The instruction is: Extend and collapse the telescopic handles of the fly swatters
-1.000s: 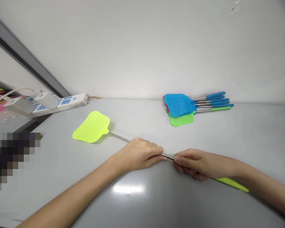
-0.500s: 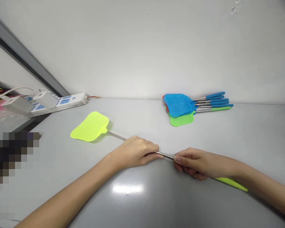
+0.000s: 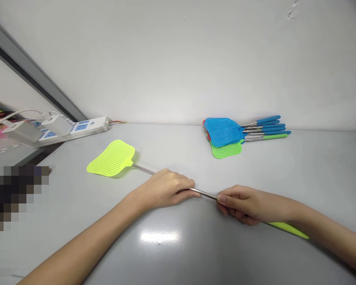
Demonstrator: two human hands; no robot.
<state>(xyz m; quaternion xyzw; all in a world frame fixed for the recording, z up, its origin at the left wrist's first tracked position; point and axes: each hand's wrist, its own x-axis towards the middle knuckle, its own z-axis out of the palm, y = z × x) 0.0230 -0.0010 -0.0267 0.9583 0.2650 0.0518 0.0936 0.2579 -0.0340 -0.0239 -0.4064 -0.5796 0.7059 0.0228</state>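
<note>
A fly swatter point(image 3: 112, 158) with a yellow-green mesh head, a thin metal rod and a matching grip lies slantwise over the table, its head at the left. My left hand point(image 3: 169, 188) is closed over the middle of the rod, thumb and fingers pinching it. Farther right, my right hand point(image 3: 240, 204) is wrapped round the rod near the grip, which shows beneath my wrist. A short length of bare rod runs between the two hands. The part inside each hand is hidden.
Stacked swatters point(image 3: 222, 131) in blue, green and some red lie by the wall at the back right, handles pointing right. A white power strip point(image 3: 90, 126) with plugged-in adapters and cables stands at the back left. A blurred-out patch covers the left edge of the grey table point(image 3: 178, 253).
My left hand has slid slightly left along with the swatter's head, and more bare rod shows between my hands. My right hand has stayed almost in place.
</note>
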